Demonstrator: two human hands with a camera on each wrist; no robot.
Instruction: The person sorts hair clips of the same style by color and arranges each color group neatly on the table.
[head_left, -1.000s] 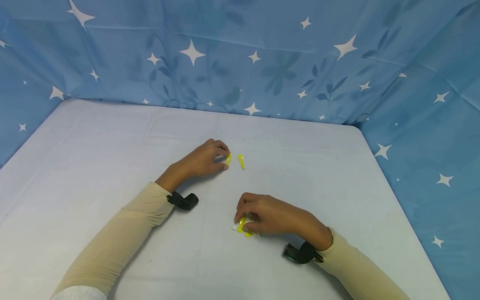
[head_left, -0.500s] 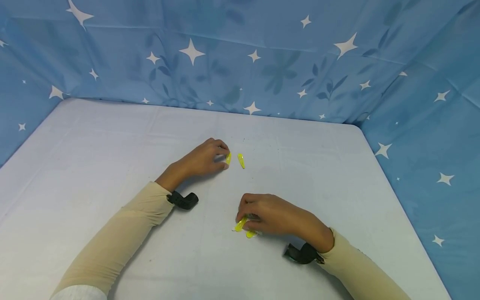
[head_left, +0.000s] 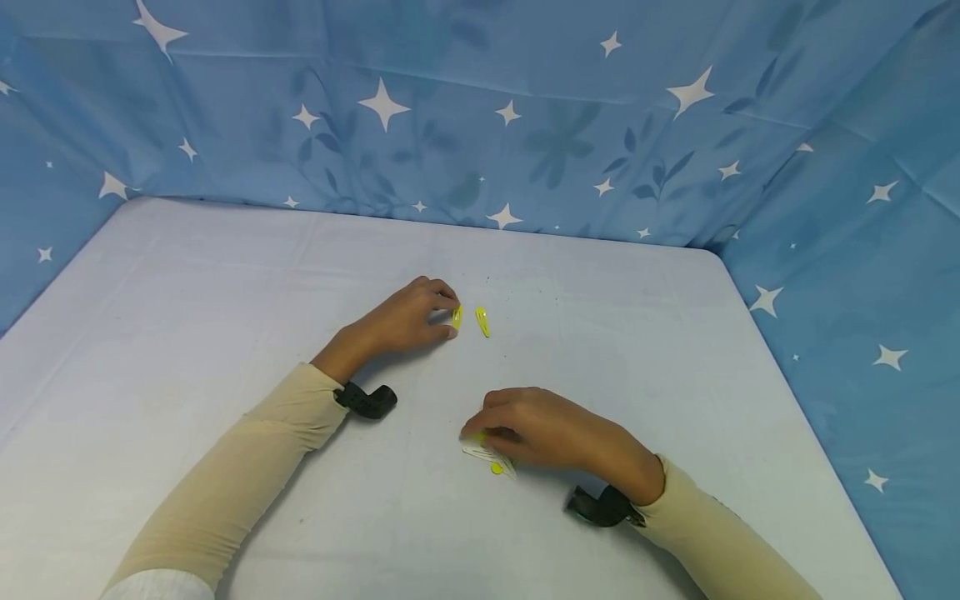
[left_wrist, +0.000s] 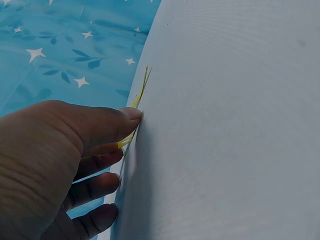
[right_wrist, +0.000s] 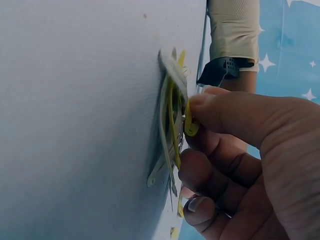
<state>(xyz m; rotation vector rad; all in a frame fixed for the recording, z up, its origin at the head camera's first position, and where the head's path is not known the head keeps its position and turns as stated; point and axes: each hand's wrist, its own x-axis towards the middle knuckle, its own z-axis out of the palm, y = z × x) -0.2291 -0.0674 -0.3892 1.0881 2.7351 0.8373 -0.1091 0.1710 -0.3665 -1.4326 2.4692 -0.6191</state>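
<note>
Yellow metal snap hair clips [head_left: 457,317] are the small things both hands work with. One lies under the fingertips of the left hand [head_left: 405,321], near the middle of the white table [head_left: 187,317]. The left thumb and fingers are curled and pinch this clip against the table; the left wrist view shows the thumb tip pressing on its thin edge [left_wrist: 132,137]. A second yellow clip [head_left: 482,322] lies loose just to the right of it, not touched.

Nearer to the person, the right hand [head_left: 543,433] rests on a little pile of yellow and white hair clips [right_wrist: 172,135]. Its thumb and fingers are curled and pinch one yellow clip [right_wrist: 191,126] at the top of the pile.

These clips look very light, thin and flat, and probably smooth and a bit slippery. They look stiff but springy, so they may snap or slide away. Because they lie so flat, it seems best to pinch one by its long thin edges, or slide it a little and lift one end
</note>
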